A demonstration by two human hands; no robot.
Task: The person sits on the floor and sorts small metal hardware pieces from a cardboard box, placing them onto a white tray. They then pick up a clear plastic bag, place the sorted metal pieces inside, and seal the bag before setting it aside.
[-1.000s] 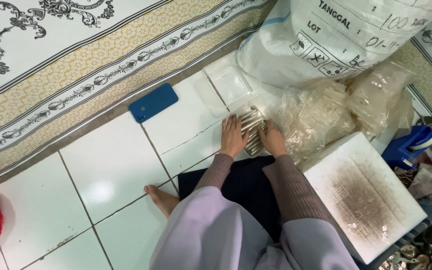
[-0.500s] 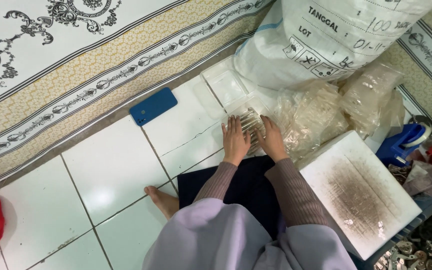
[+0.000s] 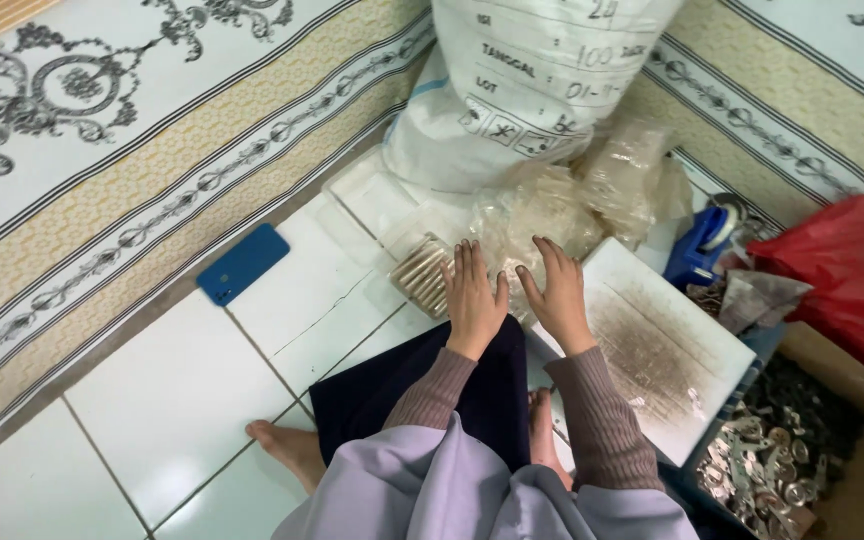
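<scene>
- Nearest the camera, the person sits on the white tiled floor [image 3: 167, 400] in a lilac top and dark skirt, with one bare foot [image 3: 287, 448] out to the left.
- Just right of the knees, a blue crate holds small silvery metal pieces [image 3: 774, 470].
- A flat white board [image 3: 664, 345] with a grey, dusty patch lies across the crate's near side, close by the right forearm.
- The left hand [image 3: 474, 300] lies palm down, fingers straight and slightly spread, pressing on the stack of clear packets [image 3: 422, 272]; it grips nothing.
- That stack rests on the tiles right in front of the knees, its ribbed edge showing to the left of the fingers.
- The right hand [image 3: 555, 290] is also flat and open, fingers extended, resting on crumpled clear plastic bags [image 3: 542, 215] at the board's upper left corner.
- The two hands are side by side, near each other but apart.
- To the left, well clear of the hands, a blue phone [image 3: 243, 263] lies on the floor beside the patterned mattress edge [image 3: 112, 170].
- To the right, a blue tape dispenser [image 3: 704, 245] sits next to a red plastic bag [image 3: 847, 270].
- Farthest off, a large white sack [image 3: 542, 80] with black markings stands behind the plastic bags.
</scene>
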